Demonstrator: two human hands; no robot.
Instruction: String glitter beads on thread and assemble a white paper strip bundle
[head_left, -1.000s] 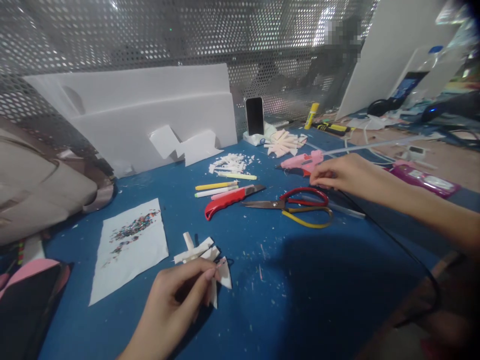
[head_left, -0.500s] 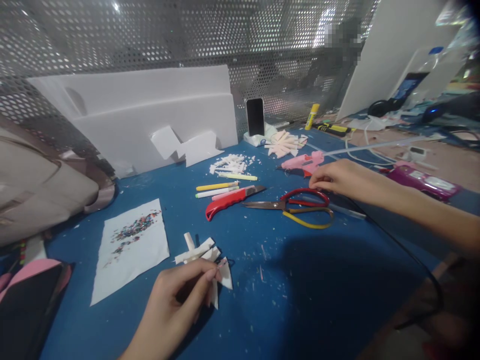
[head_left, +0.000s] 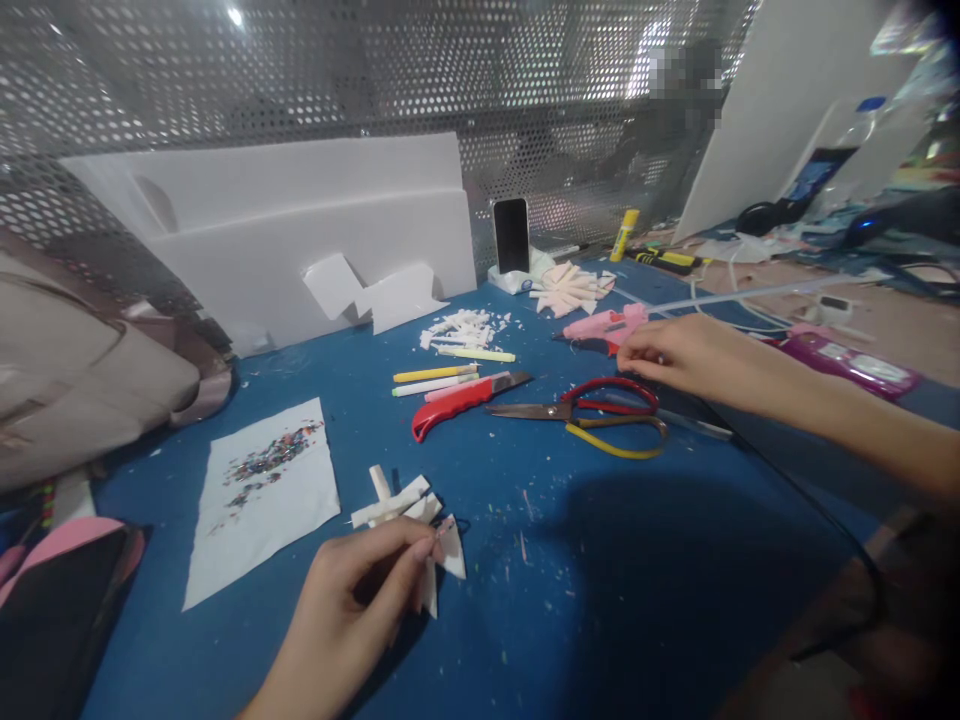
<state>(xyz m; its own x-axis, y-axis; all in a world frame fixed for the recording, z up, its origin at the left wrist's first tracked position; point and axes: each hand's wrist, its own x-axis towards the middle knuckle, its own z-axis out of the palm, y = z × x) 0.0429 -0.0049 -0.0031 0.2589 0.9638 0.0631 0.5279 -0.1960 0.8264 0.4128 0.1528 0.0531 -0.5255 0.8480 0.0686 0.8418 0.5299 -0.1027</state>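
My left hand (head_left: 360, 590) is closed in a pinch at the front of the blue table, on a small white folded piece (head_left: 451, 550) with a pinkish tip. Right beside its fingers lie several white strips (head_left: 394, 500), some overlapping. Farther off, my right hand (head_left: 660, 352) is closed at the handle of a pink glue gun (head_left: 600, 325), whose nozzle points left; the fingers partly hide the handle. A black cord runs from under that wrist. Just below the right hand lie scissors (head_left: 551, 411) with red and yellow handles.
Left of the scissors are a red-handled knife (head_left: 454, 405) and several pens (head_left: 433, 374). White scraps (head_left: 465, 328), a pale pink fan-like piece (head_left: 574, 288) and an upright phone (head_left: 511, 235) stand behind. Paper with colourful bits (head_left: 262, 500) lies left, near a bag (head_left: 82, 360).
Little differs. My right hand has shifted very slightly at the glue gun; my left hand keeps its pinch in the same place.
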